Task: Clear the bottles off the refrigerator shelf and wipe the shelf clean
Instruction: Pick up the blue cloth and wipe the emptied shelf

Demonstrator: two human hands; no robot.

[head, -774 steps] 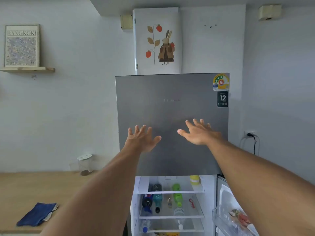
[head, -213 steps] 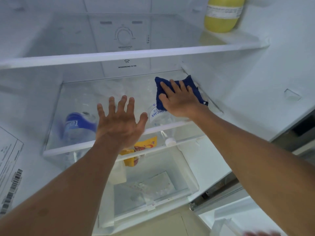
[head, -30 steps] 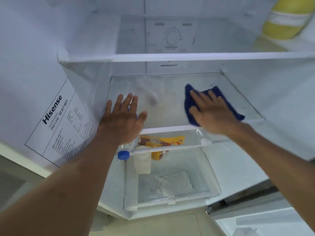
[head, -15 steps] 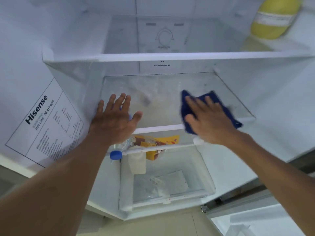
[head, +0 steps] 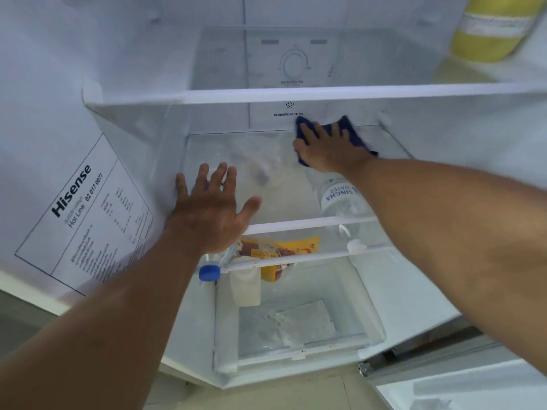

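Presses blue cloth (head: 350,130) flat under straight-fingered right hand (head: 328,152) at back right corner of cleared refrigerator shelf (head: 296,224); spreads left hand (head: 210,211), grasping nothing, at front left. Likely next: sweeps cloth leftward, toward it.

We reach both bare arms forward, side by side. Our left hand (head: 211,208) lies palm down, fingers straight and spread, thumb splayed out to the right. Our right hand (head: 328,152) stretches farther in, also palm down, its fingers flat and fanned, the forearm angling in from the right.
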